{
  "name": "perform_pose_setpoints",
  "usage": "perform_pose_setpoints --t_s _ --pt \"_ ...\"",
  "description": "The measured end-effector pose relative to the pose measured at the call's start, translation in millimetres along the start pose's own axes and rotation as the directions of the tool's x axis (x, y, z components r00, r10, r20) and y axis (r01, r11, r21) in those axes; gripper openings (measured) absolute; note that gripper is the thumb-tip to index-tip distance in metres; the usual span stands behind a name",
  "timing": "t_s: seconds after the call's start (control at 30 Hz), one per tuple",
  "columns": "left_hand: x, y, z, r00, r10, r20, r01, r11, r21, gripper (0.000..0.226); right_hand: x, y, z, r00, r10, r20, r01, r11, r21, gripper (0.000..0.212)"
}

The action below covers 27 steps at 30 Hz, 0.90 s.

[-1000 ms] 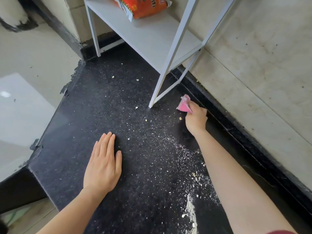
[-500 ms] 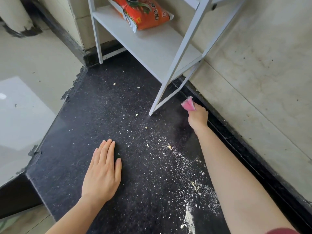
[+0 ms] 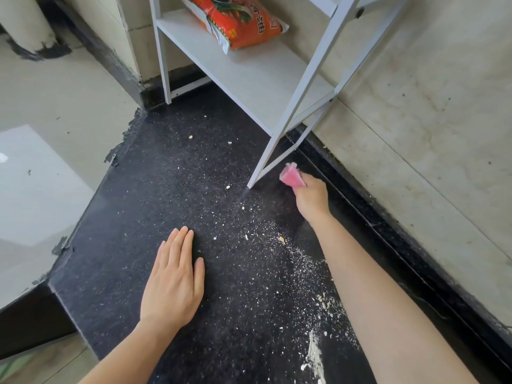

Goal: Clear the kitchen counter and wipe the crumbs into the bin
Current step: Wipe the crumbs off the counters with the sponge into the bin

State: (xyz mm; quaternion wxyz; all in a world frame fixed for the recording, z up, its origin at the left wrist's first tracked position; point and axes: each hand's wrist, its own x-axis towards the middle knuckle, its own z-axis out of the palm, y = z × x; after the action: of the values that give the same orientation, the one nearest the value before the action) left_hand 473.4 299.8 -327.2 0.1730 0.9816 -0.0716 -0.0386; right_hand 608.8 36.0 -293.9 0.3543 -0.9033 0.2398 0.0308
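Observation:
The black speckled counter (image 3: 171, 189) is strewn with pale crumbs (image 3: 307, 267), densest in a trail under my right forearm. My right hand (image 3: 311, 199) grips a pink cloth (image 3: 291, 177), pressed to the counter just right of the white rack's front leg (image 3: 266, 162). Flat on the counter nearer me lies my left hand (image 3: 173, 281), fingers straight and together, holding nothing.
A white metal rack (image 3: 249, 76) stands at the counter's back; an orange snack bag (image 3: 238, 20) lies on its shelf. A beige tiled wall (image 3: 415, 120) runs along the right. The counter's left edge (image 3: 91, 195) drops to a tiled floor.
My right hand and the pink cloth stay by the rack leg, shifting only slightly. The view has tilted up, showing more of the rack and bag. My left hand has not moved.

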Motion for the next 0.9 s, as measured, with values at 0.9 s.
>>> perform_pose_setpoints --t_s 0.9 --pt "-1 8 -7 0.999 -0.006 0.04 0.01 0.996 -0.093 0.05 -118 161 -90 0.771 0.533 -0.347 -0.543 0.836 0.078 0.056"
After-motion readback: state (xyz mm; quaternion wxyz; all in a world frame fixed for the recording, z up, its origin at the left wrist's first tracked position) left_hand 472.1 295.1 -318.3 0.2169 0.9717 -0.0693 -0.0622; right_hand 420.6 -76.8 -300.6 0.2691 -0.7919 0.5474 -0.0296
